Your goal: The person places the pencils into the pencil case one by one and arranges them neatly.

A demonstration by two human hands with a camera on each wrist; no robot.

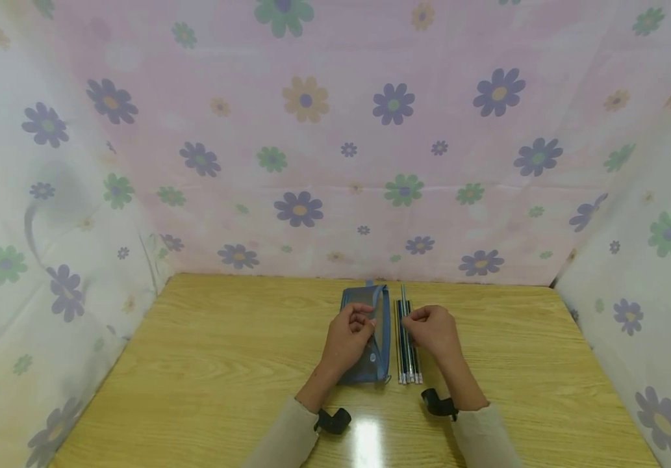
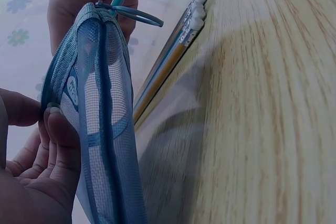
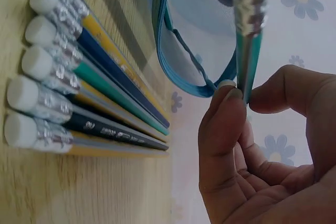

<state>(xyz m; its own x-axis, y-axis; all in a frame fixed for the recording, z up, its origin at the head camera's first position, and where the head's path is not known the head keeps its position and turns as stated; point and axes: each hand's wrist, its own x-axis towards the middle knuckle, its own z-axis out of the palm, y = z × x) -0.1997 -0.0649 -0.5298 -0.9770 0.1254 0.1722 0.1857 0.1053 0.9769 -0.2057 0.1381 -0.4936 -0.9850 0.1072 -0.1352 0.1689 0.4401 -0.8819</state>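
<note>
A blue mesh zip pouch (image 1: 361, 373) lies on the table with its zipped side gaping toward the right. My left hand (image 1: 347, 335) is over the pouch and pinches the edge of its opening between thumb and fingers; the left wrist view shows this grip (image 2: 52, 156). Just right of the pouch, my right hand (image 1: 433, 328) pinches a teal pencil (image 3: 248, 56) between thumb and index finger, its white eraser end toward the wrist camera. That pencil is raised above a row of several pencils (image 3: 102, 81) lying side by side, eraser ends toward me.
The wooden table (image 1: 224, 364) extends to both sides of the pouch. Flowered cloth (image 1: 341, 130) hangs behind it and at the left and right. A metal ring (image 2: 137, 15) hangs from the pouch's zip end. Each wrist wears a black camera mount (image 1: 334, 421).
</note>
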